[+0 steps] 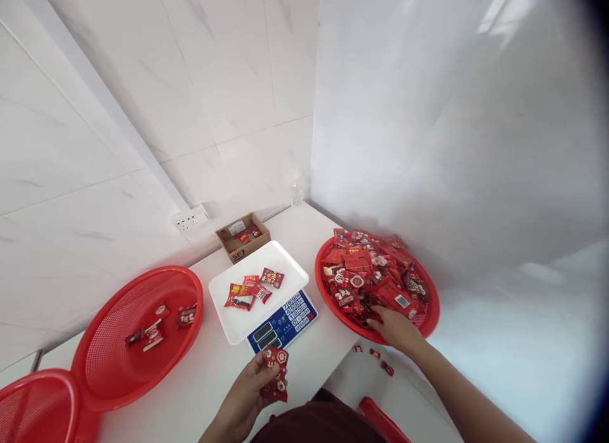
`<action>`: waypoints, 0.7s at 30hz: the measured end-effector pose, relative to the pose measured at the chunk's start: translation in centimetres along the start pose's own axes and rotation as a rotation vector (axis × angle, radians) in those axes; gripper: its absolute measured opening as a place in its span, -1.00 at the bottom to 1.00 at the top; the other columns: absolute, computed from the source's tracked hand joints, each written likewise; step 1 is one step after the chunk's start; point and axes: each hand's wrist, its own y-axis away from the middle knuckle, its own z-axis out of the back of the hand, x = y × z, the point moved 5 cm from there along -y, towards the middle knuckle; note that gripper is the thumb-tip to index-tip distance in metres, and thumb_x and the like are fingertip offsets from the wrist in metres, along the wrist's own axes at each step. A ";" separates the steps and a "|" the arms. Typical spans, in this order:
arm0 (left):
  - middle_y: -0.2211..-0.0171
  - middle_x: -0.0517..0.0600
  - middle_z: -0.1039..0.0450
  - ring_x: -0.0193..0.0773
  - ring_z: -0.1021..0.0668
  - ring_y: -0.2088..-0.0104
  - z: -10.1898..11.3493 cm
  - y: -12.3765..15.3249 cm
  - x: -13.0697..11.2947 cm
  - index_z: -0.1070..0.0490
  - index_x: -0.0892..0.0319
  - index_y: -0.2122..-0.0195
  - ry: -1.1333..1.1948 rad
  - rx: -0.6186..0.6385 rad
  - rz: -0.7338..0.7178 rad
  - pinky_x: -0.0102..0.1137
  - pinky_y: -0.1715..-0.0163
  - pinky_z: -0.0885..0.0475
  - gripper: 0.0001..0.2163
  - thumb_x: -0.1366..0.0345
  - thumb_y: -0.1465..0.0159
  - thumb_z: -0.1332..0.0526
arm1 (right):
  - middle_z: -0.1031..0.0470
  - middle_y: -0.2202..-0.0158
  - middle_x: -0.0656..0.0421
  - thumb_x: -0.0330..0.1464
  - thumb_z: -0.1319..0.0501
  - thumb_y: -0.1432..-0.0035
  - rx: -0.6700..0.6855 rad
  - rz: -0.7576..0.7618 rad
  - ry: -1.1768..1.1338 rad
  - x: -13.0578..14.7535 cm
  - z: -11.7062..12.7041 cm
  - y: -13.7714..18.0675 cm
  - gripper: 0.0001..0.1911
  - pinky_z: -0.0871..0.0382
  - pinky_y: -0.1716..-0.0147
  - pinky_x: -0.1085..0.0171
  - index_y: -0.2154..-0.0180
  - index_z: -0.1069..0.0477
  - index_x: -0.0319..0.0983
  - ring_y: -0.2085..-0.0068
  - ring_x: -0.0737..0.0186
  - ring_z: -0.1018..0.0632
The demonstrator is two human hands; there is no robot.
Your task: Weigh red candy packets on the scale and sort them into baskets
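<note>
While our left hand pinches a dark red packet between thumb and fingers, our right hand bends down among the packets at the near side of the heaped red basket; its fingertips are partly buried, so we cannot tell whether they are spread or pressed on anything. From those right fingers most of the heap lies to the far side, its packets pointing every which way. The packet in our left hand has its long axis running near to far, just near of the blue scale, and the white tray lies directly beyond it. Our left hand is the nearer one to that tray, where a few packets lie loosely together; our right hand is well off to the right. As for writing, we read digits on the scale's keypad and "SF" on the cardboard box at the far side of the table. The wrappers carry pale or yellow Chinese characters, mostly too small for us to read, and one packet in the heap shows a white barcode label.
</note>
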 end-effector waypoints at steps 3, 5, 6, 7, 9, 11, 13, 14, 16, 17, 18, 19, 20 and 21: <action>0.41 -0.08 -0.42 -0.39 -0.47 0.46 -0.6 -0.5 0.2 -0.36 0.18 0.21 0.007 0.010 -0.003 -0.43 0.39 -0.34 -0.64 0.20 0.00 -0.37 | -0.48 0.07 -0.10 -0.32 -0.12 -0.10 0.064 -0.008 0.036 0.6 -0.9 -0.9 -0.58 -0.28 0.13 0.16 -0.02 -0.35 -0.29 0.04 -0.03 -0.49; 0.39 -0.07 -0.44 -0.39 -0.48 0.46 -0.5 -0.9 0.5 -0.35 0.18 0.20 0.029 0.005 0.007 -0.43 0.39 -0.34 -0.62 0.20 0.01 -0.38 | -0.48 0.07 -0.11 -0.36 -0.15 -0.06 0.108 -0.028 0.081 0.8 -1.3 -1.4 -0.56 -0.28 0.15 0.15 -0.02 -0.34 -0.30 0.04 -0.06 -0.49; 0.39 -0.07 -0.44 -0.39 -0.48 0.45 -0.4 -1.1 0.6 -0.35 0.17 0.20 0.050 -0.003 0.017 -0.43 0.39 -0.35 -0.61 0.19 0.02 -0.38 | -0.48 0.07 -0.12 -0.38 -0.15 -0.05 0.120 -0.038 0.101 0.8 -1.4 -1.5 -0.55 -0.28 0.16 0.15 -0.03 -0.33 -0.30 0.04 -0.07 -0.49; 0.39 -0.07 -0.45 -0.38 -0.49 0.45 -0.2 -1.2 0.8 -0.34 0.17 0.20 0.075 -0.013 0.032 -0.43 0.40 -0.35 -0.60 0.17 0.03 -0.39 | -0.48 0.07 -0.12 -0.41 -0.14 -0.05 0.122 -0.047 0.118 0.9 -1.5 -1.7 -0.55 -0.29 0.17 0.15 -0.03 -0.31 -0.31 0.05 -0.06 -0.50; 0.41 -0.07 -0.45 -0.39 -0.49 0.47 0.1 -1.4 1.1 -0.33 0.16 0.21 0.121 -0.040 0.070 -0.44 0.42 -0.34 -0.57 0.15 0.06 -0.40 | -0.48 0.08 -0.13 -0.50 -0.06 -0.08 0.101 -0.056 0.142 1.0 -1.3 -1.9 -0.57 -0.29 0.20 0.18 -0.03 -0.30 -0.32 0.07 -0.02 -0.51; 0.43 -0.08 -0.45 -0.40 -0.48 0.49 0.2 -1.2 1.0 -0.33 0.17 0.23 0.121 -0.051 0.080 -0.45 0.44 -0.33 -0.56 0.15 0.08 -0.42 | -0.49 0.09 -0.14 -0.57 0.05 -0.10 0.061 -0.052 0.153 1.0 -1.1 -1.9 -0.58 -0.28 0.21 0.21 0.01 -0.33 -0.34 0.09 0.04 -0.53; 0.42 -0.08 -0.45 -0.41 -0.47 0.49 0.3 -0.7 0.4 -0.34 0.18 0.23 0.083 -0.046 0.039 -0.45 0.43 -0.34 -0.58 0.18 0.07 -0.42 | -0.50 0.12 -0.15 -0.59 0.09 -0.10 0.030 -0.035 0.156 0.8 -0.8 -1.8 -0.60 -0.26 0.23 0.21 0.11 -0.39 -0.33 0.11 0.05 -0.53; 0.41 -0.08 -0.45 -0.41 -0.47 0.47 0.4 -0.3 0.0 -0.35 0.18 0.22 0.063 -0.048 0.008 -0.45 0.41 -0.34 -0.60 0.20 0.06 -0.41 | -0.51 0.14 -0.14 -0.58 0.07 -0.09 0.022 -0.028 0.155 0.6 -0.7 -1.7 -0.64 -0.25 0.24 0.22 0.16 -0.41 -0.32 0.12 0.04 -0.53; 0.41 -0.08 -0.45 -0.41 -0.47 0.46 1.1 0.3 -0.5 -0.35 0.19 0.21 0.041 -0.074 -0.038 -0.46 0.40 -0.35 -0.61 0.20 0.04 -0.40 | -0.53 0.22 -0.08 -0.56 -0.01 -0.03 0.014 -0.011 0.135 0.1 -0.5 -1.5 -0.73 -0.23 0.29 0.23 0.29 -0.43 -0.28 0.17 0.05 -0.52; 0.41 -0.09 -0.45 -0.41 -0.47 0.46 1.6 0.5 -0.6 -0.35 0.19 0.21 0.044 -0.091 -0.047 -0.46 0.40 -0.35 -0.61 0.20 0.03 -0.39 | -0.54 0.27 -0.04 -0.54 -0.04 -0.01 0.006 -0.003 0.120 0.0 -0.3 -1.4 -0.78 -0.22 0.32 0.24 0.35 -0.43 -0.27 0.21 0.07 -0.52; 0.42 -0.09 -0.45 -0.42 -0.47 0.47 2.1 0.7 -0.6 -0.35 0.18 0.21 0.056 -0.108 -0.050 -0.46 0.40 -0.36 -0.61 0.19 0.02 -0.39 | -0.53 0.31 -0.01 -0.52 -0.07 0.00 -0.006 0.002 0.103 -0.2 -0.1 -1.3 -0.83 -0.21 0.34 0.25 0.41 -0.41 -0.25 0.24 0.09 -0.52; 0.42 -0.09 -0.45 -0.42 -0.47 0.47 2.6 0.8 -0.4 -0.34 0.18 0.21 0.073 -0.122 -0.047 -0.46 0.40 -0.36 -0.62 0.19 0.01 -0.39 | -0.53 0.35 0.02 -0.51 -0.08 0.01 -0.026 0.008 0.081 -0.2 0.1 -1.1 -0.86 -0.21 0.36 0.26 0.45 -0.40 -0.24 0.27 0.11 -0.51; 0.42 -0.09 -0.45 -0.42 -0.47 0.47 3.0 0.8 -0.1 -0.34 0.18 0.21 0.093 -0.132 -0.040 -0.46 0.39 -0.37 -0.63 0.20 0.01 -0.39 | -0.52 0.38 0.05 -0.49 -0.09 0.01 -0.051 0.014 0.054 -0.1 0.5 -0.9 -0.88 -0.20 0.37 0.26 0.49 -0.38 -0.23 0.30 0.13 -0.50; 0.42 -0.09 -0.45 -0.42 -0.47 0.47 3.3 0.7 0.3 -0.33 0.18 0.22 0.113 -0.141 -0.028 -0.46 0.39 -0.38 -0.64 0.21 0.00 -0.38 | -0.51 0.42 0.07 -0.47 -0.10 0.00 -0.077 0.015 0.017 0.1 0.9 -0.7 -0.89 -0.20 0.37 0.26 0.51 -0.36 -0.22 0.32 0.15 -0.49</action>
